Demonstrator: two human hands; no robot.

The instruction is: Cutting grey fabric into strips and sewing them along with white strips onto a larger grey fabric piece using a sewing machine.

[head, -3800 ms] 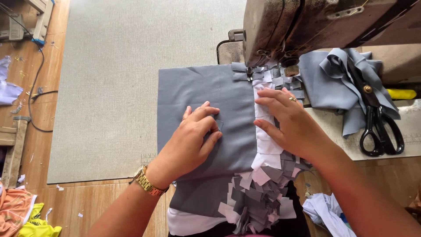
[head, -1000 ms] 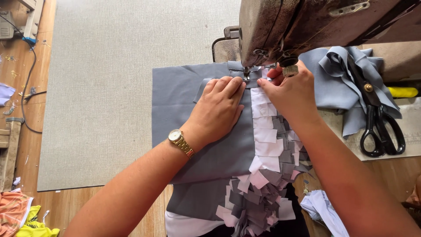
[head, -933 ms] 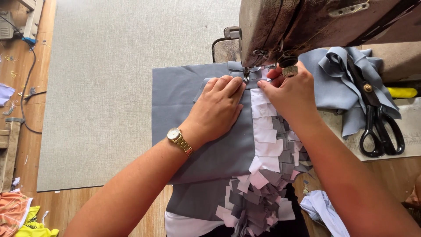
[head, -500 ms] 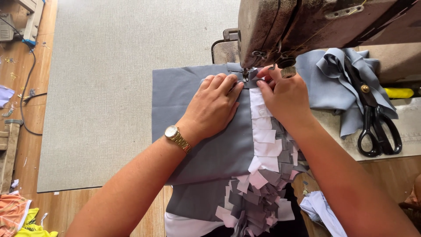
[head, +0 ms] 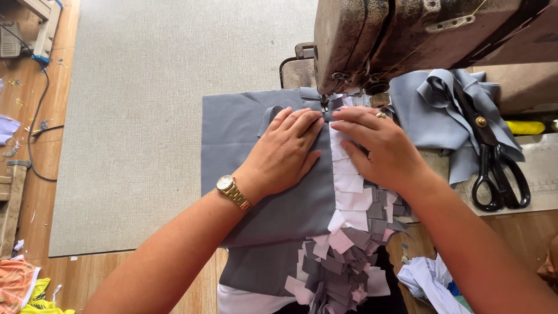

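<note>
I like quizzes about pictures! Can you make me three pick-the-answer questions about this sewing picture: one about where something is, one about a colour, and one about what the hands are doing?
1. Where are the scissors?
A. right of the hands, on the table
B. on the floor mat
C. in the left hand

2. What colour is the watch on the left wrist?
A. gold
B. red
C. green

3. How are the two hands?
A. both flat on the grey cloth
B. both lifted in the air
C. both closed in fists

Answers:
1 A, the black scissors lie past the right hand, beside folded grey fabric.
2 A, its band shines gold.
3 A, the left hand and the right hand press open-fingered near the sewing machine needle.
</note>
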